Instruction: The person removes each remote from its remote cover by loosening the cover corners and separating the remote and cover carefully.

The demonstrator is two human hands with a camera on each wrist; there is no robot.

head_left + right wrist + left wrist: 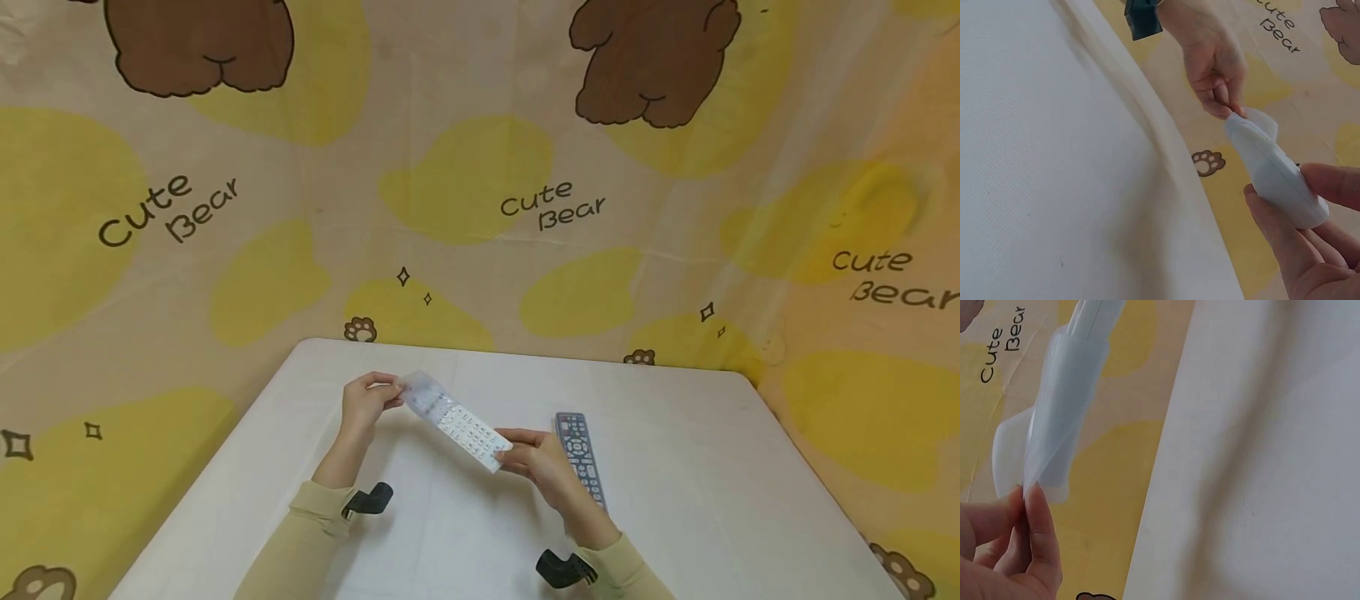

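A white remote control (pixel 472 435) is held slanting above the table, its rows of buttons facing up in the head view. Over its far left end lies a clear plastic sleeve (pixel 425 396), which runs past the remote's tip. My left hand (pixel 365 404) pinches the sleeve's loose end between thumb and fingertips, as the left wrist view shows up close at the sleeve (pixel 1066 406). At the opposite end, my right hand (pixel 543 467) grips the bare remote with the thumb on one side and fingers below. The right wrist view shows the remote's underside (pixel 1288 194).
A grey remote control (pixel 573 433) lies on the white table (pixel 675 467), partly hidden behind my right hand and forearm. A yellow and beige bear-print cloth (pixel 465 183) hangs beyond the table's far edge. Each wrist carries a black camera mount (pixel 371 499).
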